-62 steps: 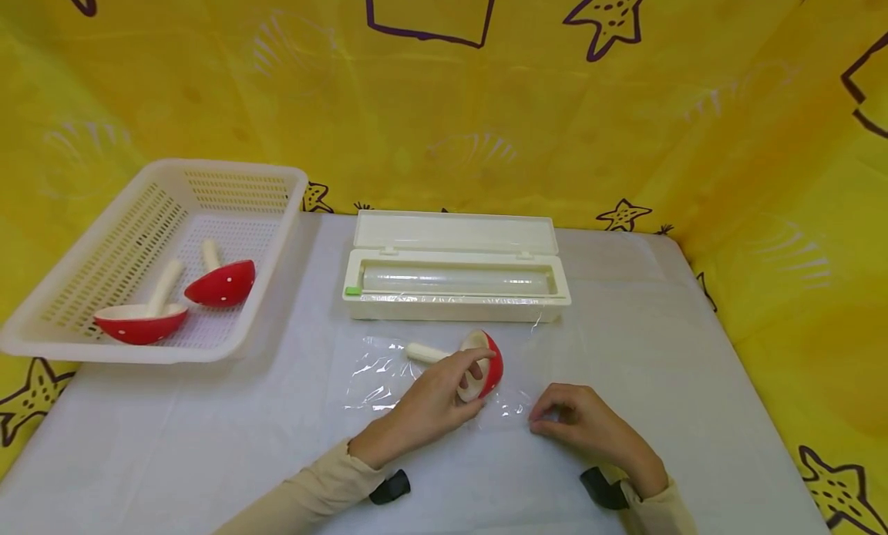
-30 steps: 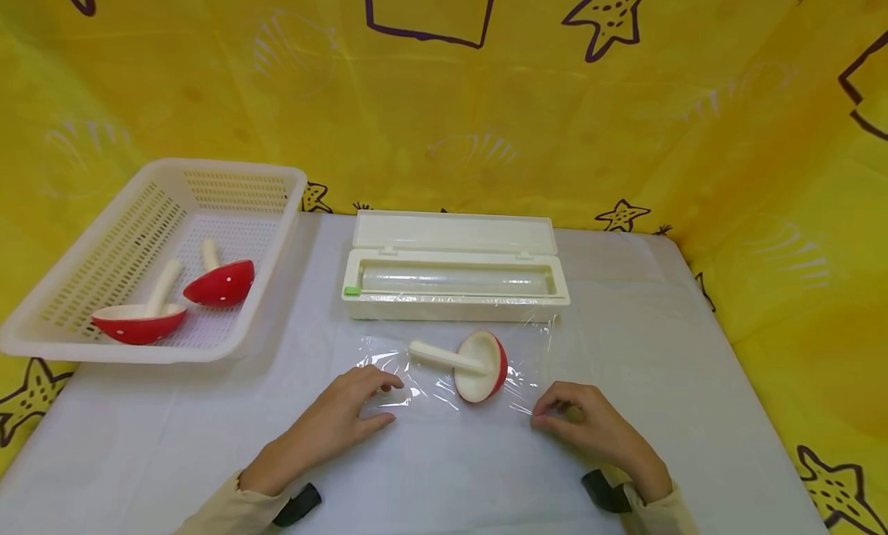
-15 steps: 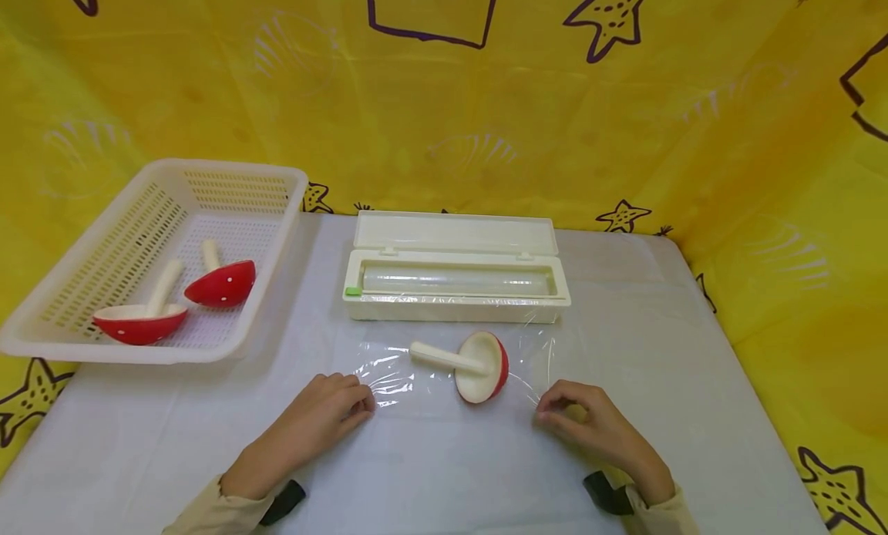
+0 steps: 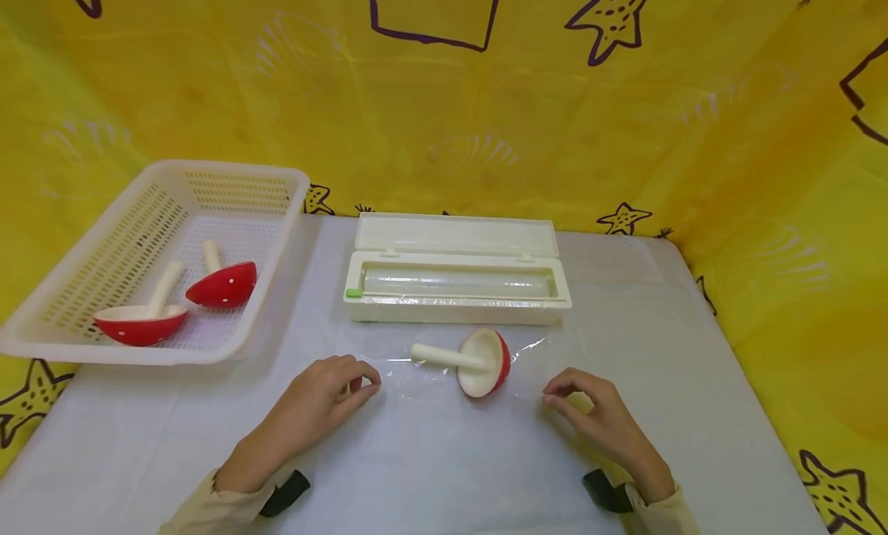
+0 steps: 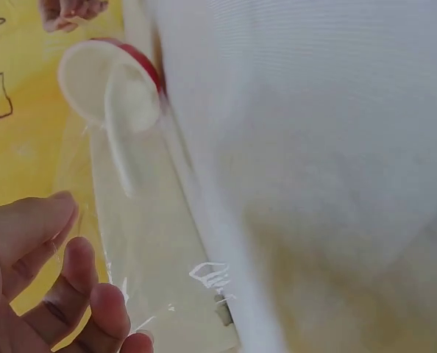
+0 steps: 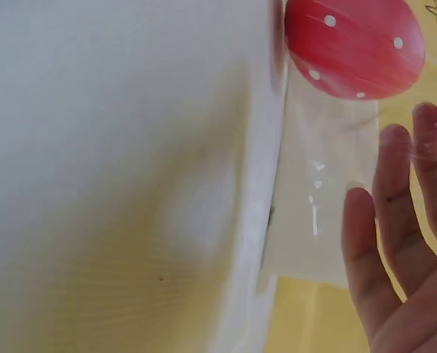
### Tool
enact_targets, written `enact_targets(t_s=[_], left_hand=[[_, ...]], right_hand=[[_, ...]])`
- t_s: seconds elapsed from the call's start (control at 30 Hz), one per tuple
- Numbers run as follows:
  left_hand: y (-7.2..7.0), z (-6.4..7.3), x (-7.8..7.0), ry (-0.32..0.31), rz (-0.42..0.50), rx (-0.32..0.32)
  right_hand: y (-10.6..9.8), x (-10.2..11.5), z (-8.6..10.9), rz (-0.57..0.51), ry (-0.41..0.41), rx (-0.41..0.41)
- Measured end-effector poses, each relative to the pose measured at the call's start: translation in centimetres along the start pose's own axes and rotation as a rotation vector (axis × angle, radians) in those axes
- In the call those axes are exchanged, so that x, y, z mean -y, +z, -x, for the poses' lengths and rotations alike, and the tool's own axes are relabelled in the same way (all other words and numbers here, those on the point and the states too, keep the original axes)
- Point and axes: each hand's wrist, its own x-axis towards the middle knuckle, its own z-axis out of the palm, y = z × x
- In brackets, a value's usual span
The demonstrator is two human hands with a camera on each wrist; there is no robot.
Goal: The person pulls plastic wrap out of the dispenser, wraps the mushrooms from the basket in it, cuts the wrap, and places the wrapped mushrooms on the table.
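Note:
A toy mushroom point(image 4: 481, 365) with a red, white-dotted cap and a cream stem lies on its side on clear cling film point(image 4: 405, 385), stem toward the left. My left hand point(image 4: 315, 400) pinches the film's near left corner between thumb and forefinger. At the near right corner, my right hand point(image 4: 600, 419) pinches it the same way, its other fingers loosely bent in the right wrist view. Behind the mushroom stands a cream cling film dispenser point(image 4: 458, 313), lid up, with the roll point(image 4: 458, 280) inside. The sheet runs from its front edge toward both hands.
A white plastic basket point(image 4: 274, 265) at the left holds two more red-capped toy mushrooms, one point(image 4: 142, 327) near its front wall and one point(image 4: 225, 286) by its right wall. A white cloth covers the table point(image 4: 444, 473). Yellow patterned fabric point(image 4: 444, 95) hangs behind.
My left hand let go of the mushroom, moved left and took hold of the film's left corner. Both hands have since shifted slightly away from me, the film with them.

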Motion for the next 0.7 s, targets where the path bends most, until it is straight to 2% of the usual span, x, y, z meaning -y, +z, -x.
enact_targets(t_s=[0.13, 0.27, 0.47, 0.6, 0.7], left_hand=[[0.0, -0.6, 0.0, -0.039, 0.023, -0.010], [0.1, -1.3, 0.4, -0.107, 0.048, -0.016], [0.4, -2.6, 0.9, -0.188, 0.088, -0.065], [0.8, -3.3, 0.8, -0.236, 0.064, -0.108], [1.1, -3.9, 0.6, -0.271, 0.024, -0.138]], right_hand=[[0.0, 0.1, -0.6, 0.040, 0.013, -0.067], [0.1, 0.0, -1.2, 0.064, 0.025, -0.145], [0.3, -0.4, -2.1, 0.087, 0.084, -0.259], [0.6, -0.2, -3.1, 0.090, 0.123, -0.286], [0.7, 1.3, -4.4, 0.088, 0.136, -0.309]])
